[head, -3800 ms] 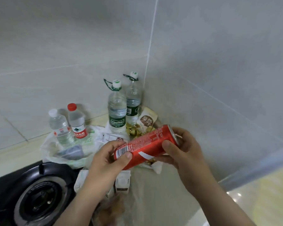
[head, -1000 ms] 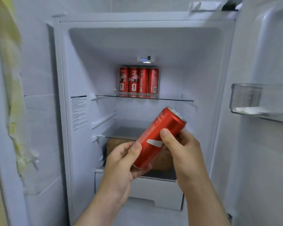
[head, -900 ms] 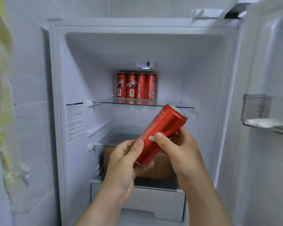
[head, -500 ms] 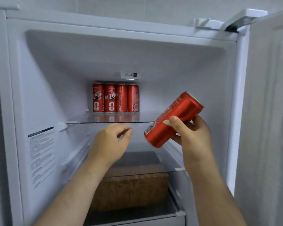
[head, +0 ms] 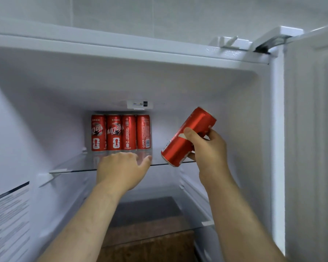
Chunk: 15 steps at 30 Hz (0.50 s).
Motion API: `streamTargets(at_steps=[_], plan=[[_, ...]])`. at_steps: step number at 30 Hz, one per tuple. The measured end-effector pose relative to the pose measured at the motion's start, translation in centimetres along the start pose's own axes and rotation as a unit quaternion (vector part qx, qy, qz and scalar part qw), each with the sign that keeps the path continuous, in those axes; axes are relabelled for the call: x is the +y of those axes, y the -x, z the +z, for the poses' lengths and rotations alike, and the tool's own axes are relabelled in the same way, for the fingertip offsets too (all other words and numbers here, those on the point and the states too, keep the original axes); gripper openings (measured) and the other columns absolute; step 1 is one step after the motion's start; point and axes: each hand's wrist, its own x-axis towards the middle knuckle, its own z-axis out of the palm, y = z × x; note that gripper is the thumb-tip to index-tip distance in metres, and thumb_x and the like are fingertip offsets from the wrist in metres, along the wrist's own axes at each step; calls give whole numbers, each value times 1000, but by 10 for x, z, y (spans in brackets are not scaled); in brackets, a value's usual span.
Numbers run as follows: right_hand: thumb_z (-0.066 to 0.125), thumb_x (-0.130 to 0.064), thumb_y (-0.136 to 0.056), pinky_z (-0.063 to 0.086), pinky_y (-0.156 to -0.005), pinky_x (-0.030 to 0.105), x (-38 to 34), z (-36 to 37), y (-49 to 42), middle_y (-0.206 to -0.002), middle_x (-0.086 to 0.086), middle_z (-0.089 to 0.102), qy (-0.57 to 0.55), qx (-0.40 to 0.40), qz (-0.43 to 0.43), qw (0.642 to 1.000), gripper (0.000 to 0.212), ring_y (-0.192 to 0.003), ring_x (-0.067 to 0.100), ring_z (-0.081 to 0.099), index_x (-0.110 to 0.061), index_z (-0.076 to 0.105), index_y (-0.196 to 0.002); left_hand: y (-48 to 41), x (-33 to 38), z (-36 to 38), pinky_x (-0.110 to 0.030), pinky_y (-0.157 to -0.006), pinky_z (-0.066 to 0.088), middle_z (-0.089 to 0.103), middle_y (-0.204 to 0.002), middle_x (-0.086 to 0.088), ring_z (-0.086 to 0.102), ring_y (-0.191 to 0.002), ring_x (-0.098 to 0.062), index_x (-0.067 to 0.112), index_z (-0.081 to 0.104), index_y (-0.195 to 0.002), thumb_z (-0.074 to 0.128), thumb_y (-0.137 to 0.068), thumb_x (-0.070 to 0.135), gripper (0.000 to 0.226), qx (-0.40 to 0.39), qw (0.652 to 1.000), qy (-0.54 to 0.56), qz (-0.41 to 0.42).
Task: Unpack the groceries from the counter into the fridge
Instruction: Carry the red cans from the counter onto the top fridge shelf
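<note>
My right hand (head: 209,150) grips a red soda can (head: 197,122), held tilted in the air at the right of the open fridge, just in front of the top glass shelf (head: 74,165). Several matching red cans (head: 121,132) stand upright in a row at the back of that shelf. My left hand (head: 121,170) holds nothing and reaches over the shelf's front edge, below the row of cans; its fingertips point away from me and are mostly hidden.
The fridge door (head: 311,129) stands open on the right. A second glass shelf (head: 150,214) lies below, with a brown block-like item (head: 150,248) under it. The top shelf has free room right of the can row.
My left hand let go of the can and moved forward to the top shelf's edge. My right hand alone carried the can up and right, closer to the shelf. The view moved nearer.
</note>
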Motion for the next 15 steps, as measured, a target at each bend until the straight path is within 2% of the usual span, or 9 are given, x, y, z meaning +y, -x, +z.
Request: streamTargets(at_steps=[5,9,13,15], plan=[[80,-25,-76,57,-89,47,5,12,-30,-93,-5,70,46,-15,-16,999,25,-88,16,70,-26,66,-97,2,-2,3,-30,-74,54,71,-95,13,65,-84,-10,33,70,-100,1,-75,83,88,-1,1000,6,10],[80,-28,-74,56,-89,47,17,25,-57,-95,-6,69,123,-40,-26,991,28,-88,17,69,-28,65,-98,4,0,-1,-27,-73,49,70,-102,14,65,-91,-7,34,68,-106,2,-69,91,95,0,1000,-5,29],[79,-31,-76,55,-89,43,25,36,-79,-95,-7,68,181,-71,-37,980,24,-89,16,67,-27,66,-96,6,2,-3,-24,-68,42,69,-102,16,64,-91,-5,34,66,-109,3,-68,90,94,7,999,-21,40],[78,-31,-77,54,-88,40,28,41,-89,-96,-7,67,211,-90,-42,972,24,-90,17,66,-26,65,-98,6,3,-2,-23,-72,46,69,-105,17,64,-94,-4,35,65,-112,7,-71,90,90,16,999,-25,41]])
